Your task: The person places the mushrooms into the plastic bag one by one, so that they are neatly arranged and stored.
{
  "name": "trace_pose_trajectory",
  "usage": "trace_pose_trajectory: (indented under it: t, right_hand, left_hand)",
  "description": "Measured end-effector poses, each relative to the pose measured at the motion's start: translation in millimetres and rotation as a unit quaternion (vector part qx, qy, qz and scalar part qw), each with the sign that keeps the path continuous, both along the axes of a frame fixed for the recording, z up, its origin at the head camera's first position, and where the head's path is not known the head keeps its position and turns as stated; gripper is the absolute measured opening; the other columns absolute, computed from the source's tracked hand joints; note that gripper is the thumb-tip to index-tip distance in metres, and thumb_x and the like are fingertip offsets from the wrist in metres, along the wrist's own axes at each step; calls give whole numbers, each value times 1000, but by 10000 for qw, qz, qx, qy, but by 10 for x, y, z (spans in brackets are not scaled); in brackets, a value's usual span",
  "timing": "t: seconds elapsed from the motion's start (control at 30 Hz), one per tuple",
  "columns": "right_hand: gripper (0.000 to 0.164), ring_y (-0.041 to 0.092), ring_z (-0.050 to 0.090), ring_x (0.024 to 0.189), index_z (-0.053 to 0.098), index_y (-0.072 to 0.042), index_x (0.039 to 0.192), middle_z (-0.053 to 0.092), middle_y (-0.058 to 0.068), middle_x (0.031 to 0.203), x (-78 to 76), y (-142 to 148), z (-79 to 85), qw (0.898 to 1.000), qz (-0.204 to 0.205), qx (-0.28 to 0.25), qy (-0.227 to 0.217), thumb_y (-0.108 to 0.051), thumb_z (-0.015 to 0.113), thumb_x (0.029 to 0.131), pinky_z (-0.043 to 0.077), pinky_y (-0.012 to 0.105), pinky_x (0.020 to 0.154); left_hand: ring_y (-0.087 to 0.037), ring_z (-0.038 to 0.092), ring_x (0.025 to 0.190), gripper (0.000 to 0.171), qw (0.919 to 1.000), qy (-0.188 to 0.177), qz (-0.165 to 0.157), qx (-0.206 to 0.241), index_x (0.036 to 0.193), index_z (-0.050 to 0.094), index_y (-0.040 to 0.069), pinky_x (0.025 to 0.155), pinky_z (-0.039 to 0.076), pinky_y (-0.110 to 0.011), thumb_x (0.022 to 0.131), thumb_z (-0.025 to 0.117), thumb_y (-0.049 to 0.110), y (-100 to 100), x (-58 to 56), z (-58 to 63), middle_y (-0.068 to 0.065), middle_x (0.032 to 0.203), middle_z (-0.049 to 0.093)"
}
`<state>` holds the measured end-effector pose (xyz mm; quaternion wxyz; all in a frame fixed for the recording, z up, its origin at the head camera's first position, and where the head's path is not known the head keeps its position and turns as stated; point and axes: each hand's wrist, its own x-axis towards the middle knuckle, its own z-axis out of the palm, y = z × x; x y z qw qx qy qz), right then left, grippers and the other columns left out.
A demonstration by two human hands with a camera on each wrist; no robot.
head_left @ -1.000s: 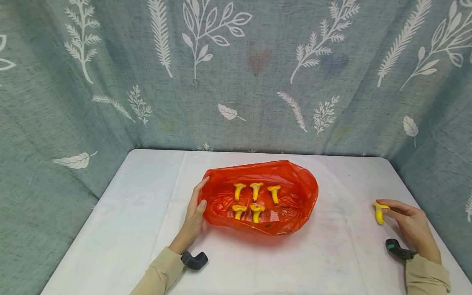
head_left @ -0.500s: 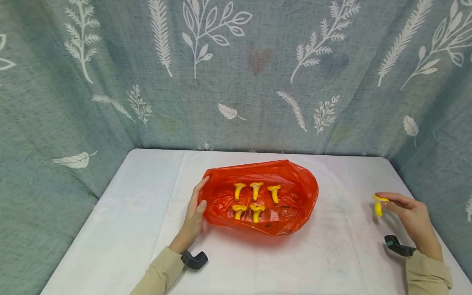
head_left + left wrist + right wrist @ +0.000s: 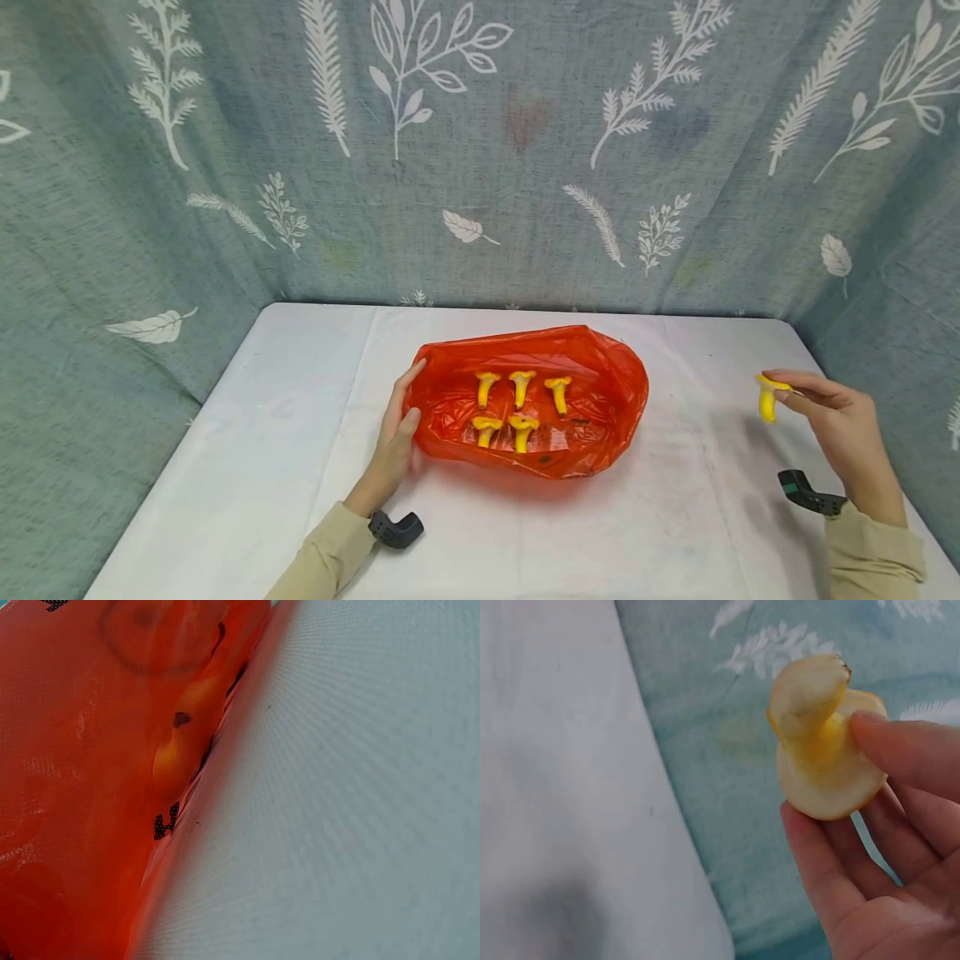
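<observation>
At the right of the head view my right hand [image 3: 843, 425] pinches a yellow mushroom [image 3: 767, 398] by its cap, above the table, stem pointing down. The right wrist view shows the same mushroom [image 3: 825, 742] between thumb and fingers. A red plastic bag [image 3: 615, 367] lies mid-table, its mouth spread open upward. Several yellow mushrooms [image 3: 522, 388] rest inside it in two rows. My left hand [image 3: 392, 440] holds the bag's left side, thumb and a fingertip at the rim. In the left wrist view the red plastic [image 3: 67, 787] fills the left, with a yellowish shape showing through.
A white cloth covers the table [image 3: 247, 467]. Behind it and at both sides hangs a grey-green curtain [image 3: 480, 192] with white leaf prints. Each wrist wears a black device, such as the left wrist device [image 3: 396, 530].
My right hand has lifted the mushroom off the table and raised it, away from its shadow. The left hand and the bag have stayed put.
</observation>
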<state>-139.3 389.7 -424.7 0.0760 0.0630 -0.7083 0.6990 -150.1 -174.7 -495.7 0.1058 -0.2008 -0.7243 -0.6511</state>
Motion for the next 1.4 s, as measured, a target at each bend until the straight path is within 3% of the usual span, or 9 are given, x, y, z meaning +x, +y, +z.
trace_pose_trajectory:
  t: [0.4, 0.53, 0.83, 1.17, 1.4]
  right_hand:
    - [35, 17, 62, 112, 56, 19, 125, 70, 7, 118, -3, -382, 252, 9990, 139, -159, 396, 11, 61, 91, 43, 18, 97]
    - [34, 17, 63, 110, 57, 19, 122, 71, 7, 117, 4, -514, 342, 9988, 83, -110, 479, 11, 63, 90, 46, 18, 96]
    - [35, 15, 63, 108, 61, 13, 124, 72, 5, 115, 24, -765, 532, 9975, 25, 589, 388, 3, 67, 91, 48, 17, 90]
    - [30, 16, 66, 106, 66, 8, 119, 70, 8, 117, -1, -1103, 752, 9914, -11, 1226, 448, -2, 69, 91, 52, 20, 88]
    - [27, 21, 65, 107, 68, 8, 115, 68, 11, 118, -41, -1327, 837, 9908, 431, 1183, 500, -3, 69, 90, 53, 23, 89]
  left_hand:
    - [-20, 21, 148, 61, 9999, -18, -60, 93, 157, 27, 23, 117, 24, -49, 97, 37, 14, 18, 8, 22, 3, 162, 23]
    - [-19, 22, 148, 62, 9999, -60, -75, 123, 157, 27, 23, 117, 25, -41, 97, 37, 11, 28, 1, 31, 4, 162, 23]
    - [-20, 21, 148, 62, 10000, -56, -18, 43, 157, 27, 22, 115, 20, -58, 97, 37, 11, 15, 12, 24, 3, 162, 23]
    - [-21, 21, 148, 61, 10000, -18, -9, 29, 157, 27, 20, 115, 19, -59, 97, 37, 10, 4, 21, 20, 1, 162, 24]
    - [-19, 20, 149, 61, 10000, -32, -20, 13, 157, 28, 23, 117, 18, -57, 97, 37, 9, 3, 15, 21, 3, 162, 24]
